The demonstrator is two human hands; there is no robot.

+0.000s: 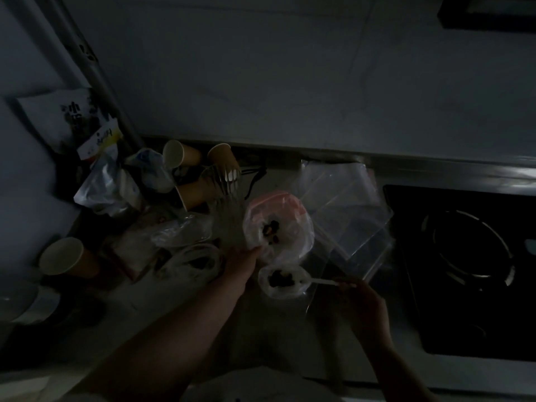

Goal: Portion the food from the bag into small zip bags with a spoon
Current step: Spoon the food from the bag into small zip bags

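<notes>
The scene is dim. A large clear food bag with a pink rim (285,224) lies open on the counter with dark pieces of food inside. My left hand (242,264) grips its lower left edge. In front of it sits a smaller clear bag (282,281), open, with dark food in it. My right hand (362,297) pinches the handle of a white plastic spoon (322,282), whose bowl end reaches into the small bag's right side. A stack of empty clear zip bags (348,207) lies just right of the food bag.
A black gas hob (470,256) takes up the counter's right side. To the left is clutter: several paper cups (178,155), crumpled plastic bags (107,184), a printed packet (78,117) against the wall and a cup (65,256) near the left edge.
</notes>
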